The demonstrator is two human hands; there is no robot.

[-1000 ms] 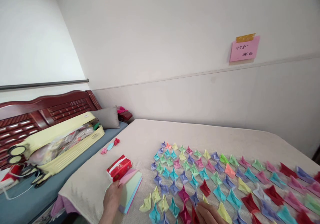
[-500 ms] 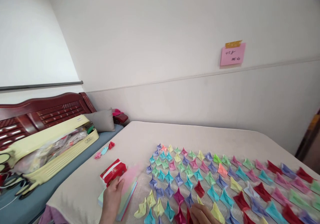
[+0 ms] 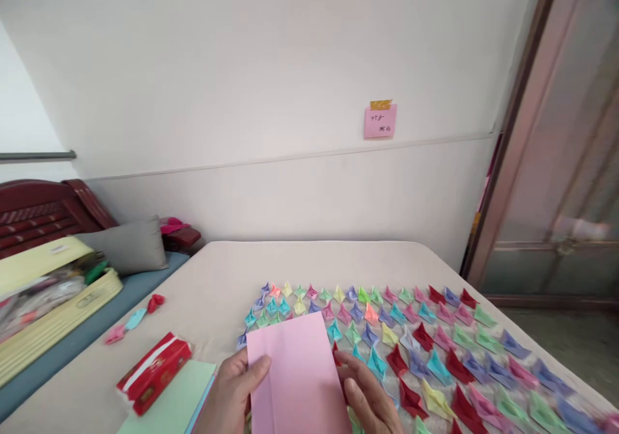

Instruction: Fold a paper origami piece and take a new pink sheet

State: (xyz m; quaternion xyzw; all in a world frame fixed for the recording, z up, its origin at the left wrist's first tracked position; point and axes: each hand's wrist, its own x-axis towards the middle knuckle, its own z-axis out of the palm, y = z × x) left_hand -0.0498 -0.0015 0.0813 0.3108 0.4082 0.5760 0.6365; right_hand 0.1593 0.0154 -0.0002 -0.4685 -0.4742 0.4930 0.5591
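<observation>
A sheet of pink paper (image 3: 300, 376) is held up in front of me, with a lengthwise crease near its left side. My left hand (image 3: 236, 385) grips its left edge, the thumb on top and the fingers behind. Close beside the right edge is my right hand (image 3: 370, 392), its fingers curved and thumb apart; I cannot tell whether it touches the sheet. Rows of small folded paper boats (image 3: 438, 366) in many colours lie beyond and to the right. Part of those rows is hidden behind the sheet and hands.
Left of my hands lie a red tissue pack (image 3: 155, 369) and a stack of coloured paper (image 3: 176, 398). Several small folded pieces (image 3: 136, 318) rest further left. A pink note (image 3: 380, 123) is taped to the wall. A grey pillow (image 3: 128, 246) sits beside the bed.
My left hand has lifted the pink sheet off the stack and brought it right, to in front of me. My right hand has moved up beside it. The view has turned right.
</observation>
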